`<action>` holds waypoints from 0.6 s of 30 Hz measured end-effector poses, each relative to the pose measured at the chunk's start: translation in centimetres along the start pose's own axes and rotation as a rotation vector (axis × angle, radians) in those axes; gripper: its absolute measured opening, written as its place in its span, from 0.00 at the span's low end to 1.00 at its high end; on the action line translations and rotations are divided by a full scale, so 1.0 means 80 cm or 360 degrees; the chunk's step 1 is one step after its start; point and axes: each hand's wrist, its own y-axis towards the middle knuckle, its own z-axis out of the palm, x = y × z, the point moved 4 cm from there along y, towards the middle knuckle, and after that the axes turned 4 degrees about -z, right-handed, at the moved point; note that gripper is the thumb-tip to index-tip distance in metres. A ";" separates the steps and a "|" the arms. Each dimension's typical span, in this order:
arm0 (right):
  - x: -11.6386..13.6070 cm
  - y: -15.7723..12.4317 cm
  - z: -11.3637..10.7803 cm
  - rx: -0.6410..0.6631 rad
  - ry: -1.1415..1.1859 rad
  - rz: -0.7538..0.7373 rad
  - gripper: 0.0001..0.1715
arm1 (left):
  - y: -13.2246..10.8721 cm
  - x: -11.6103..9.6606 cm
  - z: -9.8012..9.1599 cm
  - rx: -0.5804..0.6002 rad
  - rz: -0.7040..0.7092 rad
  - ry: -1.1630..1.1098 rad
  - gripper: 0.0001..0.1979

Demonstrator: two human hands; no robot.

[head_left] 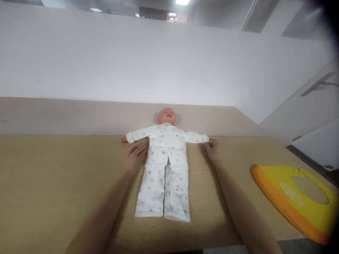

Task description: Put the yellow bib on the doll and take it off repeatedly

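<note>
A baby doll (166, 116) lies on its back, arms spread, head at the far side. It wears a white printed top (167, 139) and matching white trousers (177, 192), whose legs lie flat toward me. My left hand (136, 155) rests beside the top's left edge, below that sleeve, fingers stretched out and holding nothing. At the cuff (206, 138) of the right-hand sleeve is my right hand (212, 151), its thumb and fingers closed around the cuff's end. The doll's hand there is mostly hidden; the other one (124, 139) pokes out of its cuff.
A yellow and orange bib (288, 194) lies at the right of the wooden table (66, 183). Behind the table stands a white wall panel (119, 63). The table's front edge runs along the bottom of the view.
</note>
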 end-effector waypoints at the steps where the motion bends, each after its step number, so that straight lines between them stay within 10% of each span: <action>1: 0.004 -0.006 0.000 -0.0018 -0.0045 -0.0032 0.24 | -0.007 0.003 0.001 -0.0071 0.0045 0.0076 0.08; 10: 0.022 -0.027 -0.003 -0.0060 -0.0304 0.0031 0.28 | -0.088 -0.003 0.008 -0.0085 0.0170 0.0809 0.08; 18: 0.024 -0.030 -0.003 -0.0110 -0.0642 0.0055 0.24 | -0.212 0.028 -0.042 -0.0210 0.0054 0.1331 0.13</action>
